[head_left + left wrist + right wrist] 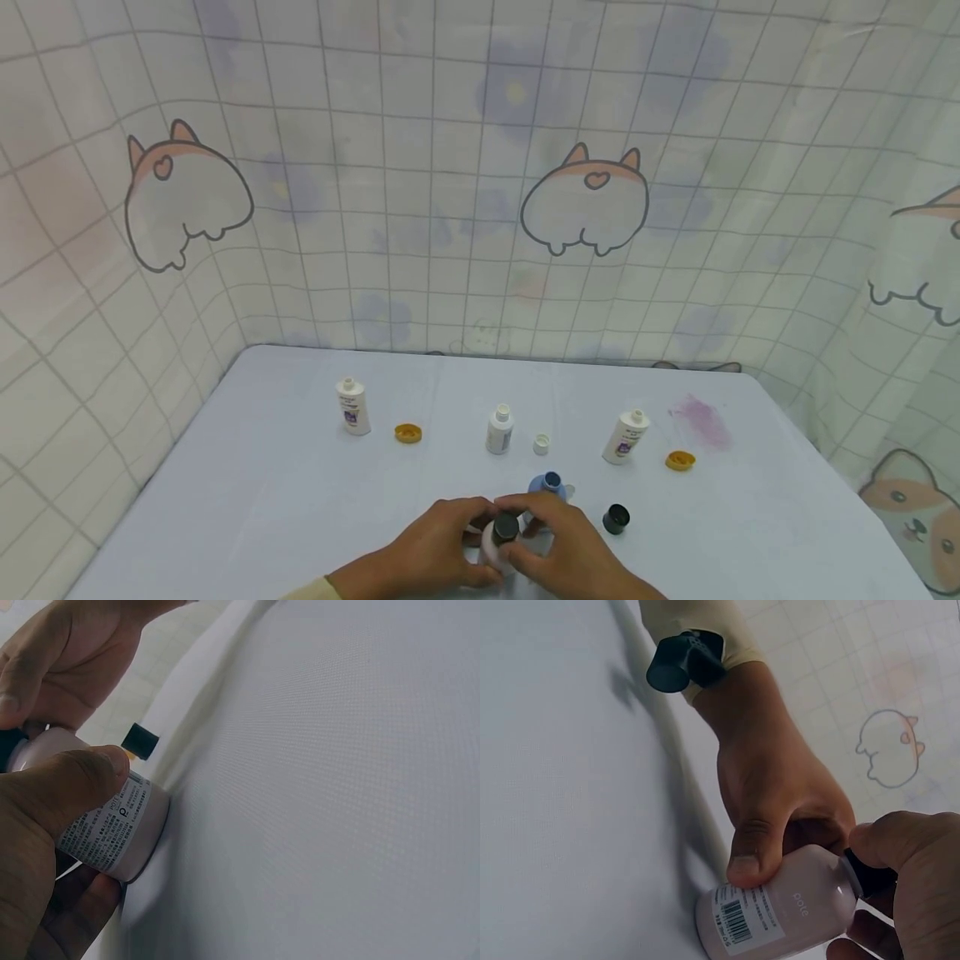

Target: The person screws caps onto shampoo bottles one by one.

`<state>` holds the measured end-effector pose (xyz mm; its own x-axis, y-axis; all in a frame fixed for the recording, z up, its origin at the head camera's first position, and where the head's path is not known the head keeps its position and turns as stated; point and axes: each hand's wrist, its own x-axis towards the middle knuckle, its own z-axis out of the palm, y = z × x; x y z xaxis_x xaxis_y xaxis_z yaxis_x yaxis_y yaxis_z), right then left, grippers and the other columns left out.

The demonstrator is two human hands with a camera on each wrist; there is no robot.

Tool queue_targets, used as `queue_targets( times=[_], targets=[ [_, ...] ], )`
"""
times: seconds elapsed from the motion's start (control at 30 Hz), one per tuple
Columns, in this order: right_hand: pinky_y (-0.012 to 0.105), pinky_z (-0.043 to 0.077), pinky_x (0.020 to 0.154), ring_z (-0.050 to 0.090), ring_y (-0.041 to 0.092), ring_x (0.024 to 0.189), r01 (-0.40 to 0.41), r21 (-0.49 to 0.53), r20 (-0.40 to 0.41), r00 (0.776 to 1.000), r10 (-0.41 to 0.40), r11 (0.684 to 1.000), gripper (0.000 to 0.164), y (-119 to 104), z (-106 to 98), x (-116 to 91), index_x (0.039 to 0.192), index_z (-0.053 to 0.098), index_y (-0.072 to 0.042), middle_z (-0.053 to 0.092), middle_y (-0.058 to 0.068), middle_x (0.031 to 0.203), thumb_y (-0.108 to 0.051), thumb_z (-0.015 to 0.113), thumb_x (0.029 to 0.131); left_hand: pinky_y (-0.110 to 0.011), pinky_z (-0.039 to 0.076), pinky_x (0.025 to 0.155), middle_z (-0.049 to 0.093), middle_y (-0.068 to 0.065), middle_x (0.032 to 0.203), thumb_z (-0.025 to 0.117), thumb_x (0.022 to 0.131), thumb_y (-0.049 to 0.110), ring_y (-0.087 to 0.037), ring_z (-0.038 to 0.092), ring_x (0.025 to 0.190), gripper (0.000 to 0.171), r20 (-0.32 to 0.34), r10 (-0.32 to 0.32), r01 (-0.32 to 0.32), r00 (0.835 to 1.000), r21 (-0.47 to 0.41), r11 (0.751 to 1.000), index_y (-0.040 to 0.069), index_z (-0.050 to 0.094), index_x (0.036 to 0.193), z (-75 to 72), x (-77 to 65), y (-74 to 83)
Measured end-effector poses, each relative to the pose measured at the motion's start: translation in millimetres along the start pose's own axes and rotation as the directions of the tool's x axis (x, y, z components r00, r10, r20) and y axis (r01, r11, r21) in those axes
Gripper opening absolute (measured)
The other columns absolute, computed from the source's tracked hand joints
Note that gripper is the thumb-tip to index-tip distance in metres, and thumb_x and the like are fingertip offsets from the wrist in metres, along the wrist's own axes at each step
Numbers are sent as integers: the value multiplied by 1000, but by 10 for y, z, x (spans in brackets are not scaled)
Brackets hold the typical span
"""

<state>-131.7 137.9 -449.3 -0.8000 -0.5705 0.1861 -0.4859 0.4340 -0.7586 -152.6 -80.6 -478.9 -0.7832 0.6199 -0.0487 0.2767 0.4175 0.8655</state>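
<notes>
A pale pink bottle (814, 892) with a white printed label stands on the table near its front edge. My left hand (435, 546) grips the bottle's body, its thumb across the label side in the left wrist view. At the top, my right hand (564, 546) pinches the black cap (870, 874) between thumb and fingers; the cap sits on the bottle's neck. Just behind the right hand stands a blue bottle (551, 482), partly hidden, its neck uncapped. A loose black cap (617, 518) lies to the right of that hand.
Farther back on the white table (247, 483) stand an uncapped white bottle at left (353, 408), a small white bottle (499, 431) and another white bottle at right (626, 437). Beside them lie a yellow cap (408, 433), a white cap (542, 443) and a second yellow cap (680, 461).
</notes>
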Motion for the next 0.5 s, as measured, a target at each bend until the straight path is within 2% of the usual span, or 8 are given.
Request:
queue_targets(
  times=[0.2, 0.5],
  targets=[
    [28, 51, 79, 57, 9, 93, 17, 1, -10, 1000, -17, 1000, 45, -20, 21, -2, 127, 53, -27, 56, -12, 121, -35, 69, 86, -17, 50, 80, 57, 18, 112, 83, 69, 38, 0, 57, 99, 57, 2, 16, -16, 1000, -9, 1000, 27, 56, 118, 2, -7, -7],
    [27, 51, 80, 56, 8, 96, -54, 2, 23, 998, 53, 999, 45, -7, -37, -26, 127, 53, -29, 56, -14, 119, -40, 67, 86, -17, 50, 81, 57, 19, 109, 83, 68, 41, 1, 57, 98, 54, -9, 3, -2, 1000, 45, 999, 26, 58, 113, -7, -6, 12]
  ],
)
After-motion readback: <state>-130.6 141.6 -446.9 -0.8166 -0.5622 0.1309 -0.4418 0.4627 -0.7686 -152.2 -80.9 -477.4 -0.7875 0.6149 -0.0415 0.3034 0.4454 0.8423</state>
